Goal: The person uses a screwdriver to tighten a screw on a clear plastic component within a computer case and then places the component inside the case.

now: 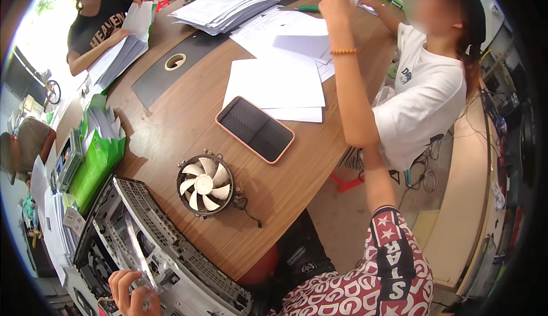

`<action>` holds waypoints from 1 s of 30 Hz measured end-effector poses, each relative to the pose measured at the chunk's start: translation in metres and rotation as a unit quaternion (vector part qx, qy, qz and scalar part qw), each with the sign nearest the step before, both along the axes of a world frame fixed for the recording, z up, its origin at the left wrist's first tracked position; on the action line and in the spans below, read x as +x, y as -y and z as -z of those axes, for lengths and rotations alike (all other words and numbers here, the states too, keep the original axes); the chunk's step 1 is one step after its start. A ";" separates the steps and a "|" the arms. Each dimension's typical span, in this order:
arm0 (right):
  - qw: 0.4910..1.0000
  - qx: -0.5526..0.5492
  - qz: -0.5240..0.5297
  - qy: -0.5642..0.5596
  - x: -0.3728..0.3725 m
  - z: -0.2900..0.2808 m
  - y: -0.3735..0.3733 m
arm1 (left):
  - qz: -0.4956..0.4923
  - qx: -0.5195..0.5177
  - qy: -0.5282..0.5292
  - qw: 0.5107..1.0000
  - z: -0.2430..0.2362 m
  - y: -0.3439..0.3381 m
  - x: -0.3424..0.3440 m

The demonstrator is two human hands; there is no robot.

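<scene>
My left hand [130,290], fingers curled, grips the open desktop computer case [171,247] at the lower left. It closes around the end of a shiny bar [140,253] that crosses the case. From my patterned right sleeve [394,247] a bare forearm [379,187] reaches up and passes behind a co-worker's elbow, which hides my right hand. A round cooling fan [204,183] with white blades lies beside the case, its short cable [248,210] trailing toward the table edge. Beyond it lies a dark-screened phone [256,128] in a pink case.
A co-worker in white [422,88] at the right holds a small white item in both hands. Loose sheets [274,85] and a paper stack [225,5] cover the far table. Another person [94,25] handles papers. A green folder [100,156] stands behind the case.
</scene>
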State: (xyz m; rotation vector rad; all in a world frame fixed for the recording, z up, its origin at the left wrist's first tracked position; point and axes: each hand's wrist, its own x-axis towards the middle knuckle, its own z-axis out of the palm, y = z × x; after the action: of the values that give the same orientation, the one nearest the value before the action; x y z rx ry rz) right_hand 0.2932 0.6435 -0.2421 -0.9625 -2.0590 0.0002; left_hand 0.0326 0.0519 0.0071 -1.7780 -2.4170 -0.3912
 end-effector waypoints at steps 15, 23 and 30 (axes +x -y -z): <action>0.996 -0.072 0.030 0.031 0.037 0.061 0.006 | -0.007 0.019 -0.015 1.000 0.021 0.011 -0.020; 0.996 -0.083 0.013 0.034 0.036 0.070 0.007 | 0.012 0.029 -0.021 0.999 0.017 0.014 -0.020; 0.995 -0.086 0.003 0.043 0.044 0.068 0.006 | 0.028 0.033 -0.026 0.999 0.018 0.014 -0.021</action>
State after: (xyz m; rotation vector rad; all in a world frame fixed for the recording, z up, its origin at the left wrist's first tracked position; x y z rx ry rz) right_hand 0.3374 0.6371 -0.3105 -1.0914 -2.1619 0.1376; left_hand 0.0117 0.0376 -0.0110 -1.8072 -2.2967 -0.4205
